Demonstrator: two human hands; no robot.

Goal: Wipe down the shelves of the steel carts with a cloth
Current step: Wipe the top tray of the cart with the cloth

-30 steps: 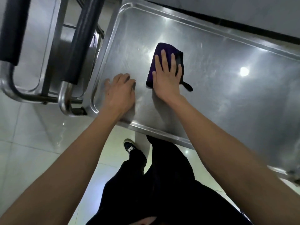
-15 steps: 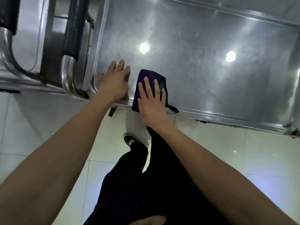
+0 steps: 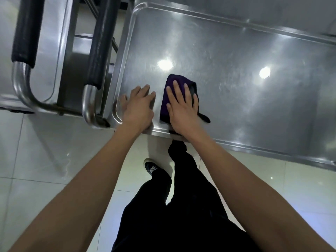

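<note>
My right hand (image 3: 182, 108) presses flat, fingers spread, on the purple cloth (image 3: 166, 99) — it lies on the cart's top shelf (image 3: 236, 70), near its left corner. My left hand (image 3: 140, 104) rests just left of it — fingers loosely together, gripping nothing.

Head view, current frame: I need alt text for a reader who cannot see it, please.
Seen from above, a person's right hand presses a dark purple cloth flat on the top shelf of a steel cart, near its front left corner. The left hand rests on the shelf beside it. A second cart's handle shows at left.
</note>
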